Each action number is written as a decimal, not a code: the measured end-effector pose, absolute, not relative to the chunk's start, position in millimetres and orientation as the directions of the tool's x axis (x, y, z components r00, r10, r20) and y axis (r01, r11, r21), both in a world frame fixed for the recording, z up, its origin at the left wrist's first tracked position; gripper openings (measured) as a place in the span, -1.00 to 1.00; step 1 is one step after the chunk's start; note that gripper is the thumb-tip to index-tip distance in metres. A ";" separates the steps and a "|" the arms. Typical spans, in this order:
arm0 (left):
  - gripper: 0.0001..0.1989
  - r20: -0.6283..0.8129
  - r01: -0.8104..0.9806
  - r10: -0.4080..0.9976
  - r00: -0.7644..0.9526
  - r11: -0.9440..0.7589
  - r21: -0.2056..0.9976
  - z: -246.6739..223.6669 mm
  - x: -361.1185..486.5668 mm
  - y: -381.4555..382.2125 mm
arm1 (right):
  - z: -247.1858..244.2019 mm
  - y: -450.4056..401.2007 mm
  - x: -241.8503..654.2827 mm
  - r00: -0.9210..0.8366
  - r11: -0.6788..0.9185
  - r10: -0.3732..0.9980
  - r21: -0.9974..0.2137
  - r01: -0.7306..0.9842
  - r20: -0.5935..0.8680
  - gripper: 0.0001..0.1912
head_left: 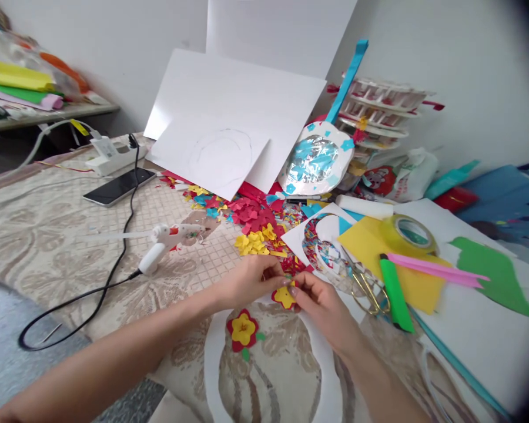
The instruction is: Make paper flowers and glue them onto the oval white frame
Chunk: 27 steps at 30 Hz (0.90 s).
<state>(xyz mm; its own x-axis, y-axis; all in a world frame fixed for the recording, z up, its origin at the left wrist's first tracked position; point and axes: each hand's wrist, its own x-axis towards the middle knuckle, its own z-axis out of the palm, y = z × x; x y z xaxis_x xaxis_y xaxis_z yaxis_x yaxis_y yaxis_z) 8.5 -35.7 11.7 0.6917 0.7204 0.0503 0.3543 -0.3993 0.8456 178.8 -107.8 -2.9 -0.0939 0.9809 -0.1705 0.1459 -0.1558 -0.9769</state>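
Note:
Both hands meet over the top of a white wavy paper ring [214, 358]. Between their fingertips is a red and yellow paper flower [284, 297]. My left hand [252, 281] pinches it from the left, and my right hand [320, 298] has its thumb and fingers on the flower's right edge. A second red and yellow paper flower [242, 330] with small green leaves lies at the ring's upper left. Just beyond my hands are loose yellow paper flowers [252, 242] and red paper flower cut-outs [250, 212].
A white glue gun [158, 244] with a black cord lies left, near a phone [119, 185] and a power strip [114, 157]. Gold-handled scissors [368, 291], a green marker [395, 294] and clear tape [409, 234] lie right. White boards [242, 100] lean behind, beside a decorated round fan [317, 158].

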 end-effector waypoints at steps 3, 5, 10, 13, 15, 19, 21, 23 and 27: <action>-0.78 0.041 0.343 0.713 0.700 -0.386 0.856 10.8 9.2 -35.6 | -4.6 -106.3 179.1 -0.054 -0.160 0.984 -0.978 0.132 -0.168 -0.83; -0.73 0.038 0.347 0.726 0.687 -0.374 0.860 10.8 10.3 -35.3 | -3.7 -105.7 179.0 -0.038 -0.167 0.984 -0.978 0.122 -0.173 -0.81; -0.67 -0.014 0.338 0.740 0.672 -0.290 0.895 7.8 11.3 -32.9 | 0.5 -105.8 179.4 -0.022 -0.164 0.986 -0.980 0.114 -0.167 -0.79; -0.67 -0.065 0.315 0.699 0.712 -0.236 0.919 5.5 10.1 -31.6 | 1.4 -105.6 179.6 -0.018 -0.159 0.987 -0.983 0.097 -0.161 -0.79; -0.69 -0.089 0.299 0.664 0.743 -0.209 0.931 4.8 9.2 -30.9 | 1.8 -105.4 179.4 -0.018 -0.165 0.986 -0.984 0.074 -0.167 -0.78; -0.72 -0.116 0.259 0.630 0.767 -0.139 0.956 3.3 8.0 -29.3 | 2.2 -105.6 178.7 -0.003 -0.181 0.983 -0.983 0.044 -0.181 -0.77; -0.72 -0.113 0.223 0.607 0.786 -0.107 0.969 1.9 7.7 -28.4 | 1.8 -105.8 178.9 0.006 -0.181 0.983 -0.983 0.034 -0.181 -0.76; -0.72 -0.115 0.199 0.584 0.803 -0.081 0.977 1.2 7.6 -28.0 | 1.1 -105.8 179.6 0.006 -0.176 0.984 -0.984 0.031 -0.176 -0.76; -0.82 -0.024 0.196 0.678 0.735 -0.178 0.964 5.8 7.8 -29.8 | 0.4 -106.0 180.3 0.002 -0.156 0.988 -0.987 0.044 -0.156 -0.76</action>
